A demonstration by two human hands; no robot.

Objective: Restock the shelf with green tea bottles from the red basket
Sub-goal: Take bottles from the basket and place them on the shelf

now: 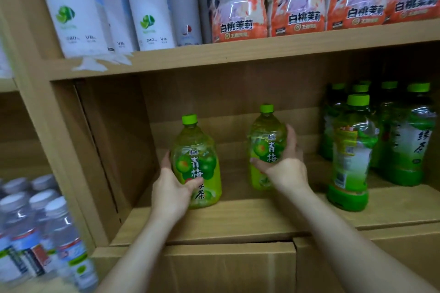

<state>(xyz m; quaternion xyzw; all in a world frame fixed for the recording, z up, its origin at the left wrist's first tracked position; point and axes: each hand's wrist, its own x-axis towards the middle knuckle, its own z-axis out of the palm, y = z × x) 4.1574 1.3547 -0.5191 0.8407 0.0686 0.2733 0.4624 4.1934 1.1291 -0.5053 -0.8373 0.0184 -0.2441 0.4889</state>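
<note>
Two yellow-green tea bottles with green caps stand upright on the cardboard shelf (238, 219). My left hand (171, 188) is wrapped around the lower body of the left bottle (197, 154), which rests near the shelf's front. My right hand (285, 164) grips the right bottle (264, 135) at its label, set further back. The red basket is out of view.
Several darker green tea bottles (352, 150) crowd the right end of the same shelf. Above, a shelf board (214, 54) carries white bottles and orange-labelled peach tea packs. Water bottles (40, 233) fill the lower left compartment. A cardboard side wall (114, 140) bounds the left.
</note>
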